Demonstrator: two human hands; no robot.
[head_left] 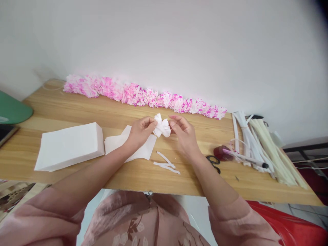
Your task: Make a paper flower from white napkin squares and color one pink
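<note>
A small white tissue-paper flower [162,127] is held above the wooden table [77,109] between both hands. My left hand [139,131] pinches its left side with closed fingers. My right hand [183,131] pinches its right side with thumb and fingertips. Just under my left wrist lie loose white tissue sheets [143,150]. A few thin white paper strips [166,164] rest on the table between my forearms.
A thick stack of white tissue [69,145] lies at left. A row of pink-and-white paper flowers [143,95] lines the wall. At right are black scissors [214,161], a dark red object [220,152], a pen [246,159] and a bundle of white sticks [266,143]. A green item [12,109] sits far left.
</note>
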